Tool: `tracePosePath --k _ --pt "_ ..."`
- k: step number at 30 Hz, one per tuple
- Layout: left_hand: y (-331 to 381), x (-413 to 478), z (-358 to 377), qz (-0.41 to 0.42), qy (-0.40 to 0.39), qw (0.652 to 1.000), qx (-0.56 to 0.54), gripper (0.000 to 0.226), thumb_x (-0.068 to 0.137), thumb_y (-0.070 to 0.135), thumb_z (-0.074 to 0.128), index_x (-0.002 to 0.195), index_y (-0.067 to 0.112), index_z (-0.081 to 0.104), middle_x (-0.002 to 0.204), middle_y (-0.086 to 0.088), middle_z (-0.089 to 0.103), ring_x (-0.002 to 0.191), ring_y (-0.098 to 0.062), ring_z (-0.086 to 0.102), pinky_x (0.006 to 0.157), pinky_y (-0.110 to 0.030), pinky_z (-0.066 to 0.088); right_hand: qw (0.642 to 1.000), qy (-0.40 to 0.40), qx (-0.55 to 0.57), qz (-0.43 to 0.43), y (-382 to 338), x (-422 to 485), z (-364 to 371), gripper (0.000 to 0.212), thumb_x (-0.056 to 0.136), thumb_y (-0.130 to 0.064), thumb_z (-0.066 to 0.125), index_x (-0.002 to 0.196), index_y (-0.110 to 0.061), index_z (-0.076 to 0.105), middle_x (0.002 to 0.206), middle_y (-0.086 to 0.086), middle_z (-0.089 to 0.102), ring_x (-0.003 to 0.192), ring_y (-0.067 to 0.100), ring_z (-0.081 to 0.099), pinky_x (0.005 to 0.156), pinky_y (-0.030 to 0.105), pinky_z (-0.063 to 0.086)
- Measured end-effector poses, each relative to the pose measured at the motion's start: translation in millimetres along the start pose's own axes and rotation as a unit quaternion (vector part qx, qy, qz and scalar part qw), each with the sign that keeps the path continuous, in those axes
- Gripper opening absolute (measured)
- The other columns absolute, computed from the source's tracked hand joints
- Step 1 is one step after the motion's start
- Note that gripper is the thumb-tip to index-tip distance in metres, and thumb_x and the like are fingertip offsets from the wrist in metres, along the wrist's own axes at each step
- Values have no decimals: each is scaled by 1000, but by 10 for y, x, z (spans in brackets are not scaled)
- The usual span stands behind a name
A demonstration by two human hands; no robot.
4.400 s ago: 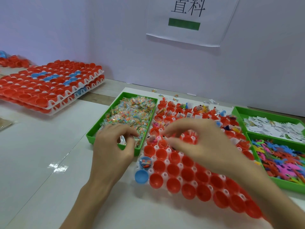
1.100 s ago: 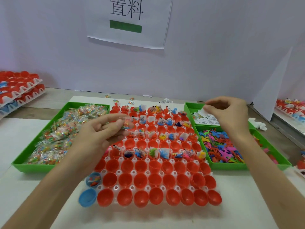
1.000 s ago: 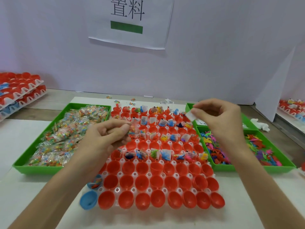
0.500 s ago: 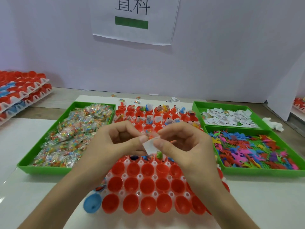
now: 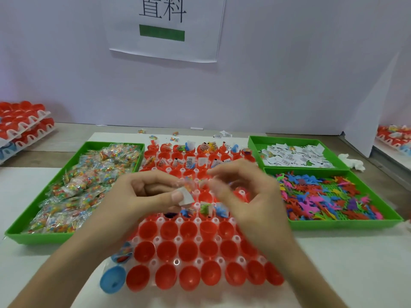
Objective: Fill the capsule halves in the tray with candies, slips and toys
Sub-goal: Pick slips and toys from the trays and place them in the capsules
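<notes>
The left hand (image 5: 142, 196) hangs over the middle of the white tray (image 5: 176, 261), its fingers (image 5: 178, 196) curled in, with the thumb pinching a small white slip (image 5: 186, 196) against them. A clear candy packet (image 5: 189, 182) shows just above the slip, but whether it is in the same pinch cannot be told. The right hand (image 5: 244, 196) is just beside it over the tray and blurred. Its fingers are loosely curled, and whether they hold anything cannot be told. The tray lies on the white surface (image 5: 333, 263) and carries rows of red capsule halves (image 5: 189, 250). The three nearest rows hold nothing, the row under the hands holds small toys (image 5: 206, 208), and the far rows hold slips and toys. A blue capsule half (image 5: 112, 281) sits at the near left corner. Left of the tray, a green bin (image 5: 13, 234) is full of candies (image 5: 84, 187). To the right, a far green bin (image 5: 253, 147) holds paper slips (image 5: 295, 154), and a nearer one (image 5: 344, 225) holds coloured plastic toys (image 5: 322, 196). More stacked trays (image 5: 22, 123) stand at the far left.
</notes>
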State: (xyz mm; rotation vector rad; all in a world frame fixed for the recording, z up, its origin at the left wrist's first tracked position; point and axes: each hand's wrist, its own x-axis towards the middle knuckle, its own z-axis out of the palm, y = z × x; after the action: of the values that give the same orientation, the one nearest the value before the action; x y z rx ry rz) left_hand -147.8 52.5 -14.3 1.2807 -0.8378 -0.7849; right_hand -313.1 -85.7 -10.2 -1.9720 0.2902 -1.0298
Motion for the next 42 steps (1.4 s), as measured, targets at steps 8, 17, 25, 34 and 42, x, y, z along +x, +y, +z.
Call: tracePosePath --k 8,17,25,34,42 --pt "66 20 -157 31 17 999 -17 54 45 50 98 82 15 79 83 -12 77 77 -22 77 67 -22 60 905 39 -328 266 827 164 -1164 6 87 -22 76 85 -28 73 85 -8 70 84 13 63 65 23 43" --pt "228 -51 -139 70 42 996 35 29 59 33 89 80 16 79 80 -13 76 74 -21 75 67 -21 60 897 21 -334 289 978 144 -1202 11 92 -29 70 81 -31 70 81 -15 64 84 13 60 76 32 44" --pt "313 -476 142 116 110 987 33 41 55 47 91 82 19 79 80 -12 77 74 -22 76 67 -21 60 904 13 -321 281 949 143 -1166 18 82 -12 78 74 -23 68 78 -8 69 78 8 62 69 30 50" --pt "-76 -987 815 83 241 959 -121 22 54 29 78 74 19 80 77 -14 77 70 -24 76 63 -21 58 936 188 -178 240 885 128 -1185 24 82 5 68 88 -18 72 83 3 71 82 25 70 74 40 60" --pt "-146 -1044 1055 46 244 955 -163 27 44 24 87 70 18 79 75 -14 76 68 -25 75 61 -21 58 926 287 -64 235 832 147 -1147 25 86 3 65 80 -20 72 82 1 71 89 29 71 79 38 60"
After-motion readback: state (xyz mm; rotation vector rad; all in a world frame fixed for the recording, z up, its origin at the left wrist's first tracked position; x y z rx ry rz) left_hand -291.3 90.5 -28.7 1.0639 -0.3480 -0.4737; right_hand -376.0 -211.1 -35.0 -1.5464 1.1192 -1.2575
